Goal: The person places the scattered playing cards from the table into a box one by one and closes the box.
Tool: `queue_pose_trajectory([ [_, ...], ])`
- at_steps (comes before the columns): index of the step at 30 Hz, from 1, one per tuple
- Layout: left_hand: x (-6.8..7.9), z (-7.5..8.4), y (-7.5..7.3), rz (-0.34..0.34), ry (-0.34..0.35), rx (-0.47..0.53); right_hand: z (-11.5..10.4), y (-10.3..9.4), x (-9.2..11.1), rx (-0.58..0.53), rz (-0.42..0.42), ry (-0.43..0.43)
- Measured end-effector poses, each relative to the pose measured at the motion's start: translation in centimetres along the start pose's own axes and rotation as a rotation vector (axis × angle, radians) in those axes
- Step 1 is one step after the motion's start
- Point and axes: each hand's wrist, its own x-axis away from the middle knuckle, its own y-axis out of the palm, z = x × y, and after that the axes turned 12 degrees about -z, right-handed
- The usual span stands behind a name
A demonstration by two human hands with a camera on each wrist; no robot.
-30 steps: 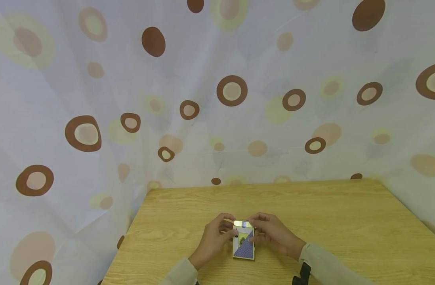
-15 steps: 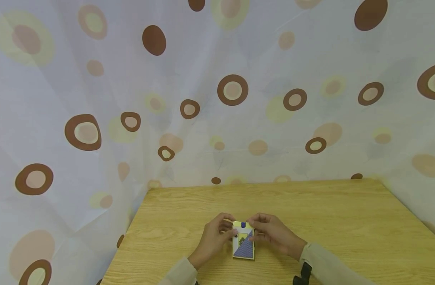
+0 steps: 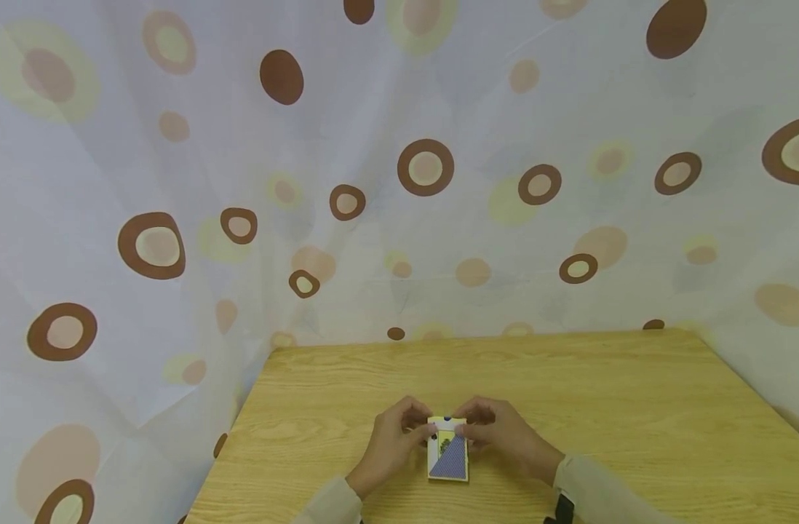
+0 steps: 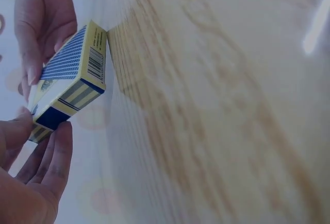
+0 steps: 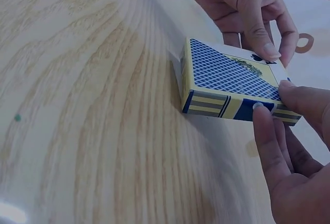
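Note:
Both hands hold a small playing-card box [image 3: 450,460] with a blue lattice pattern, a white part and a yellow border. My left hand [image 3: 393,442] pinches its upper left corner, thumb on the printed face and fingers behind. On the opposite corner, the right hand [image 3: 509,440] grips with its thumb on the face. Its index finger touches the side edge of the box [image 5: 229,77] in the right wrist view. The box tilts, its lower end close to the tabletop; a barcode shows on that end in the left wrist view. The box's back is hidden.
A light wooden table [image 3: 347,371] lies under the hands. A pale curtain [image 3: 373,240] with brown and yellow ring shapes stands behind it and along both sides. A dark strap [image 3: 562,508] sits at the right sleeve.
The pale flap with a blue tab at the box's top end has folded down out of sight. My right thumb has come down onto the face, and both hands have dipped slightly.

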Motion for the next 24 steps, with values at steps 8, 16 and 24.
queue_pose_trajectory([
  [8,0.3,-0.3,0.1,0.016,-0.019,-0.013,0.6,0.5,0.2,0.226,0.049,-0.05],
  [16,0.4,-0.2,-0.4,-0.01,-0.045,-0.015,0.8,1.1,0.6,0.331,0.056,-0.075],
  [24,0.6,-0.5,-1.2,-0.301,-0.145,-0.103,1.4,1.0,0.8,0.346,0.107,-0.048],
])
